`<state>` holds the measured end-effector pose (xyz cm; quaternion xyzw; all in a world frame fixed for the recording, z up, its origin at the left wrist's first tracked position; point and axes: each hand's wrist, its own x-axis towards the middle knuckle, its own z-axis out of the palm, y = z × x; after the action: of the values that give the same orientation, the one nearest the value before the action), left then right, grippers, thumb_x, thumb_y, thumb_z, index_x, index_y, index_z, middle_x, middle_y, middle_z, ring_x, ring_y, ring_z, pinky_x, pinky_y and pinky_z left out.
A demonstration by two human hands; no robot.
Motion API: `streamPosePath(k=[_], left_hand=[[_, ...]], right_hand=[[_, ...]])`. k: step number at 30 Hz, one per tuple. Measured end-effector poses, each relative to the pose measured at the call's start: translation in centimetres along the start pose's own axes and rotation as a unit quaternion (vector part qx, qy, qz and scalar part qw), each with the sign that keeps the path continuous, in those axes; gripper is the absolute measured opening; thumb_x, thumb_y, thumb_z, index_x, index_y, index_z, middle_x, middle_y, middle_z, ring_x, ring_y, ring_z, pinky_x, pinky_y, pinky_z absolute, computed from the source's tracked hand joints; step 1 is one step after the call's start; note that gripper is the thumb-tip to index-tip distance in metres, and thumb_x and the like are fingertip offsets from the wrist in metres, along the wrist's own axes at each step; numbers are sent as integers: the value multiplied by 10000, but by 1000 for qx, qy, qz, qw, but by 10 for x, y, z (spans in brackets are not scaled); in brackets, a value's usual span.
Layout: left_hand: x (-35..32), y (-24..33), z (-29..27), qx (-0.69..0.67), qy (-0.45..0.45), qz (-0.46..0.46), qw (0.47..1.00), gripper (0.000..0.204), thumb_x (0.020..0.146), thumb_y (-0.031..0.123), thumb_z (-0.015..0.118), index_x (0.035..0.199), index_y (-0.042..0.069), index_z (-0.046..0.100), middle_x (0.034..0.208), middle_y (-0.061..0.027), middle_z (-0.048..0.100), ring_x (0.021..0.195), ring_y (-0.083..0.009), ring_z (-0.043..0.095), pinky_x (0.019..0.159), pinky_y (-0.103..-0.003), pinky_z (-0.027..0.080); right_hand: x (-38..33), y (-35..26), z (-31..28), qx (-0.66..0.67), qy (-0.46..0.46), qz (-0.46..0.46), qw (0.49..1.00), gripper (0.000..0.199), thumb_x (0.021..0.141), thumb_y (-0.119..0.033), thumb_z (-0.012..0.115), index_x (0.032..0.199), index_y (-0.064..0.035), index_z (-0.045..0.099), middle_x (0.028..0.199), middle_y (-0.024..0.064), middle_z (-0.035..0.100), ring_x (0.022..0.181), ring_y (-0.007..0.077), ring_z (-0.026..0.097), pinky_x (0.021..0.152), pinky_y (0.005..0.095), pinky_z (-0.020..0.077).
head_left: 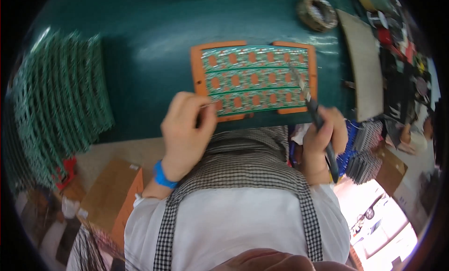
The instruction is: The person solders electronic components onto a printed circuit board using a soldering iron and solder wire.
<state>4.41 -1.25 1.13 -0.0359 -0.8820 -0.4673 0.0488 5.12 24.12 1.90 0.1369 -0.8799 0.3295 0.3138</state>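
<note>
Circuit-board panel (255,79) long left-right. Right hand (318,140) clamped on black-handled tool (314,109), tip far-left, overlapping panel. Left hand (187,128) pinched together. Tape roll (307,15) far right.

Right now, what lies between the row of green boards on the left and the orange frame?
In the head view: bare green tabletop, with the left hand at the near end.

The board (245,90) is lying flat, a green panel with three rows of rounded, orange-brown patches, set in an orange frame (199,86) that shows past its nine and three o'clock ends. I see the tool (312,105), dark-handled with a slim metal end, slanting across: handle toward five o'clock in the right hand (327,133), tip over the board's two o'clock part; contact I can't tell.
</note>
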Motion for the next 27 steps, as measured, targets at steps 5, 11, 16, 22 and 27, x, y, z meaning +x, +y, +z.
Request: streamPosePath(k=[5, 11, 16, 22, 27], left_hand=[[9, -15, -13, 17, 93, -36, 995, 78, 790, -27, 663, 862, 3, 656, 763, -68, 537, 694, -167, 539, 595, -268, 426], [26, -5, -4, 112, 77, 39, 990, 102, 756, 46, 687, 826, 83, 624, 703, -49, 581, 631, -225, 556, 555, -320, 437], [26, -7, 16, 70, -6, 61, 996, 139, 711, 35, 667, 825, 90, 609, 744, -36, 602, 655, -208, 562, 534, -321, 456], [21, -7, 21, 50, -15, 49, 997, 131, 721, 5, 668, 835, 53, 624, 639, -46, 544, 545, -171, 496, 473, -301, 390], [20, -10, 25, 60, -7, 54, 997, 128, 723, 10, 667, 834, 50, 619, 638, -43, 544, 545, -169, 503, 469, -302, 391]], right_hand=[[45, 56, 11, -91, 74, 8, 993, 205, 847, -106, 646, 1016, 9, 654, 891, 113, 628, 770, 177, 589, 700, 271, 458], [36, 61, 26, -57, -5, 38, 998, 197, 797, -78, 672, 971, 13, 652, 852, 152, 632, 763, 267, 633, 708, 313, 503], [14, -9, 10, 102, -100, 21, 990, 144, 768, -49, 583, 858, 46, 642, 710, 166, 634, 616, 247, 637, 574, 327, 514], [1, -21, 22, 145, -154, -17, 977, 156, 726, -61, 592, 830, 41, 648, 656, 126, 625, 544, 243, 613, 517, 307, 493], [1, -22, 28, 128, -176, 2, 976, 145, 735, -52, 595, 833, 36, 654, 654, 120, 625, 543, 238, 615, 507, 300, 487]])
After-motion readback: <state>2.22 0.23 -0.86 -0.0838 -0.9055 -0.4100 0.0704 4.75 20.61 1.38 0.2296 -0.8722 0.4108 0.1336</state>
